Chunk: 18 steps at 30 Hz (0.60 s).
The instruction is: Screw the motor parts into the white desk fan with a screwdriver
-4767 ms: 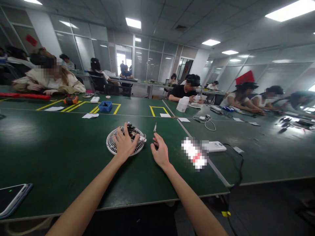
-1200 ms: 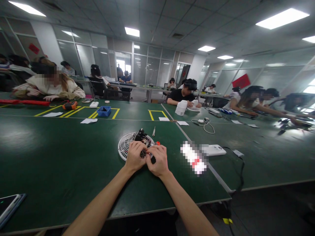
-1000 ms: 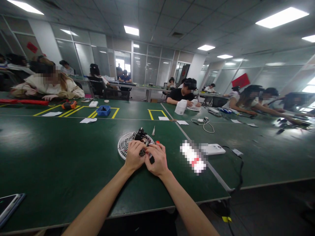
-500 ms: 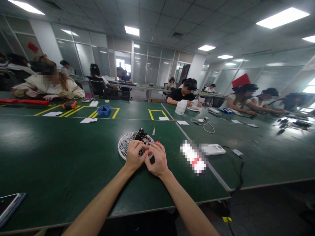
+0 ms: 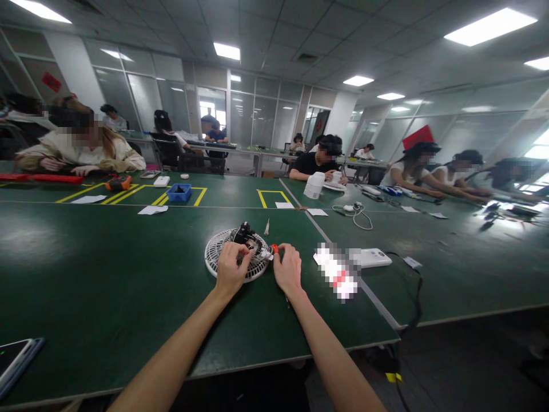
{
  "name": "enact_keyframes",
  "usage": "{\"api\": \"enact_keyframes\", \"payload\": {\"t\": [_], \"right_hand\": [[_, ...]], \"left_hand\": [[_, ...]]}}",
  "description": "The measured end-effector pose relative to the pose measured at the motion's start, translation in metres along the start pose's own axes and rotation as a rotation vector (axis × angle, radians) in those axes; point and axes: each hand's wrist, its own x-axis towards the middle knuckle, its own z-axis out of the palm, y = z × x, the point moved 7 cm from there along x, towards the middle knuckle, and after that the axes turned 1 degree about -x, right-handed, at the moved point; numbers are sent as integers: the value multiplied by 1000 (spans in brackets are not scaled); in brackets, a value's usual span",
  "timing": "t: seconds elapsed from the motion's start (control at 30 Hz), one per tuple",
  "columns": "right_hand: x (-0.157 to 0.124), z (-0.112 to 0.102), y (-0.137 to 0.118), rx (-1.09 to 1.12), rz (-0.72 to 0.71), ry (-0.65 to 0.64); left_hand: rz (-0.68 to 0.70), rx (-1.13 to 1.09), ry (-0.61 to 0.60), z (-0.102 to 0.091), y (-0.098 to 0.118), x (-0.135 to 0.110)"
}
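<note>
A round white fan grille (image 5: 212,262) lies on the green table, with a black motor (image 5: 244,232) and loose wires on top. My left hand (image 5: 231,266) is over the grille's near side, thumb and forefinger pinched at the wiring; whatever they hold is too small to make out. Just right of the grille, my right hand (image 5: 288,268) has its fingers curled round what looks like a screwdriver with a red end (image 5: 274,248). Most of that tool is hidden by the hand. A small pointed tube (image 5: 267,227) lies behind the grille.
A blue bin (image 5: 179,192) with dark parts stands at the back left. To the right are a white device (image 5: 375,257), a black cable (image 5: 419,292) and a coiled white cord (image 5: 363,219). A phone (image 5: 17,360) lies front left. Co-workers sit around the tables.
My hands were together over the grille. My right hand has moved right, off the grille to the red-ended tool, while the left stays at the wiring.
</note>
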Motion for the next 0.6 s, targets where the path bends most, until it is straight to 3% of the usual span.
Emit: {"api": "enact_keyframes", "payload": {"t": [0.13,0.3,0.47,0.6], "right_hand": [[-1,9,1,-145,58,-243],[0,-1,4,-239,173,-382],[5,-10,15,-171,289,-366],[11,-14,30,195,471,-221]], "left_hand": [[-23,-32,21,-1,-5,-1],[-45,-37,17,-1,-6,-1],[-28,-39,-21,1,-2,-1],[-5,-50,-26,2,0,-1]]}}
